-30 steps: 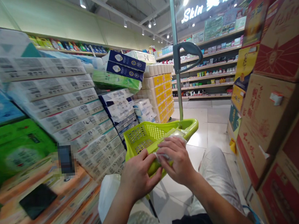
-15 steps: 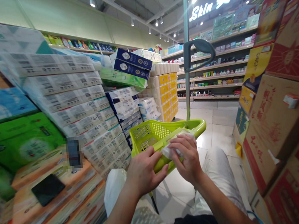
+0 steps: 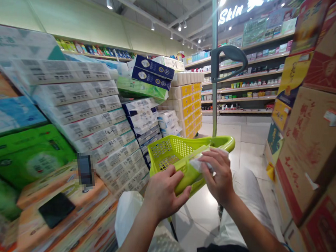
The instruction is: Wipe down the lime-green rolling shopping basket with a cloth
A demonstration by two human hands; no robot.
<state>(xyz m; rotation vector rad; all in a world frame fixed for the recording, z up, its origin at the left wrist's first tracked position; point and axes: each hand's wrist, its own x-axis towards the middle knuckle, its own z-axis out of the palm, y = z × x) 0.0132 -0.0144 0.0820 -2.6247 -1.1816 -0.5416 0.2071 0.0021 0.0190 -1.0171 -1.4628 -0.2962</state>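
Observation:
A lime-green plastic shopping basket (image 3: 158,152) with perforated walls is tilted between my knees. My left hand (image 3: 167,189) is closed over its near rim, thumb below and fingers on top. My right hand (image 3: 218,174) presses a crumpled white wipe (image 3: 197,163) against the same rim, farther right. Fingers cover part of the wipe, so whether it is tissue or cloth I cannot tell. Just behind the basket rises a grey pole (image 3: 216,102) bearing a looped grey handle (image 3: 230,61).
Stacked tissue packs (image 3: 97,126) wall the left side. A dark flat object (image 3: 57,209) and a blurred-out phone-like item (image 3: 85,170) lie on orange packs (image 3: 32,228). Cardboard cartons (image 3: 309,129) line the right. Stocked shelves (image 3: 250,89) stand beyond the tiled floor (image 3: 245,135).
My right hand has slid the wipe slightly to the right along the rim. The left hand keeps its hold on the basket. The whole view has shifted a little.

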